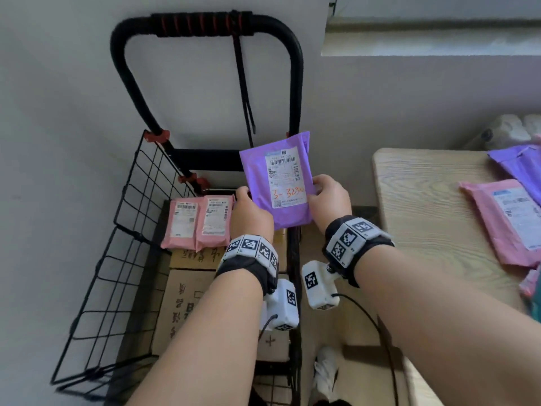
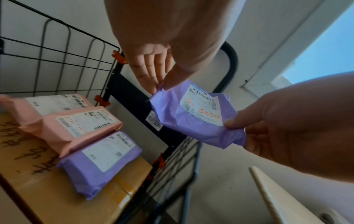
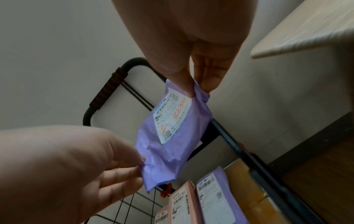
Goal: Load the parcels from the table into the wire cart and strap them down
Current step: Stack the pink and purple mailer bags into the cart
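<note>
Both hands hold a purple parcel (image 1: 278, 183) with a white label and orange writing above the back right of the black wire cart (image 1: 131, 206). My left hand (image 1: 244, 197) pinches its lower left corner (image 2: 159, 84). My right hand (image 1: 317, 186) pinches its right edge (image 3: 198, 89). Inside the cart, two pink parcels (image 1: 199, 224) and another purple parcel (image 2: 99, 163) lie side by side on cardboard boxes (image 1: 184, 303). A black strap (image 1: 244, 92) hangs from the cart handle (image 1: 205, 24).
A light wooden table (image 1: 424, 218) stands right of the cart, with a pink parcel (image 1: 509, 221) and a purple parcel (image 1: 521, 165) on it. A wall stands close behind the cart. A white shoe (image 1: 325, 370) shows on the floor between cart and table.
</note>
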`<state>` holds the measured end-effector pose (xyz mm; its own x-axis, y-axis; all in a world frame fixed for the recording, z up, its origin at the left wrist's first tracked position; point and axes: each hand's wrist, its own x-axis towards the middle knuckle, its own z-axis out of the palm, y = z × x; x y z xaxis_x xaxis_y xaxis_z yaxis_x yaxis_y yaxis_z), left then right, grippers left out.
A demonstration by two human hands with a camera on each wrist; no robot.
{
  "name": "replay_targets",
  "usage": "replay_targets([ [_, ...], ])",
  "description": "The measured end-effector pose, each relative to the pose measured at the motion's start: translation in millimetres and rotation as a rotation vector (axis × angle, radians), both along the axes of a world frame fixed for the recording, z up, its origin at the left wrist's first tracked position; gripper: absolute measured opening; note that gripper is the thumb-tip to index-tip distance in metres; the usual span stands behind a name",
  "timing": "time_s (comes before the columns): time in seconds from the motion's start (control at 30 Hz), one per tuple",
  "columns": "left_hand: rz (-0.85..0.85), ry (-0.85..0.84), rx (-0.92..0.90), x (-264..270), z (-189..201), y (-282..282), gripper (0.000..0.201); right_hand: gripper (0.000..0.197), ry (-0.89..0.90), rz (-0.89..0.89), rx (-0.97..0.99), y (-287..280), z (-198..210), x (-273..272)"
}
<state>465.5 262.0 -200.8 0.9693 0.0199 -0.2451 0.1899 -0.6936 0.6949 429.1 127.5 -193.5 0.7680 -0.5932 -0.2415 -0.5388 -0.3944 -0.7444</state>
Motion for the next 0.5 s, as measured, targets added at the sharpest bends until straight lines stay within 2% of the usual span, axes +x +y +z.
replay_targets([
  [0.07,-0.017,0.041,0.000,15,-12,23,0.043,0.033,0.010,0.010,0.025,22,-8,16],
  [0.17,-0.126,0.121,0.030,37,-37,50,0.059,0.041,0.068,0.011,0.014,50,-27,37],
  [0.33,-0.366,0.262,0.096,70,-79,70,0.059,0.070,0.212,0.010,-0.009,75,-62,63],
  [0.4,-0.436,0.300,0.097,81,-95,72,0.061,0.067,0.284,0.020,-0.047,78,-78,71],
  [0.5,-0.539,0.332,0.103,91,-120,69,0.060,0.049,0.390,0.001,-0.096,78,-104,77],
])
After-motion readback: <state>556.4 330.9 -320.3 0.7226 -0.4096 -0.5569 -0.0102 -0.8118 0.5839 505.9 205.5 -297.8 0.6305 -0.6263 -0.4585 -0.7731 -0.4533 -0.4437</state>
